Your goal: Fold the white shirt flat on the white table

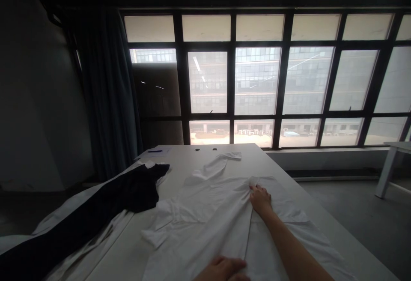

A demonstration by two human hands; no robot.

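Note:
A white long-sleeved shirt [205, 229] lies spread on the white table, its body towards me. One sleeve [212, 167] reaches away over the tabletop, and a cuff [156, 236] rests at the left. My right hand [260, 197] is closed on the fabric at the collar [255, 181], fingertips curled against it. At the bottom edge, partly cut off, my left hand [224, 268] has its fingers bent on the shirt's front edge, which runs as a line up to the collar. Both hands touch the same shirt.
On the left, a black garment [138, 191] lies over white clothes [93, 242] along the table's edge. A sheet of paper with a dark pen [155, 151] is at the far left corner. Two round cable holes, one a dark grommet [215, 149], sit near the far edge. Another table [398, 146] stands right.

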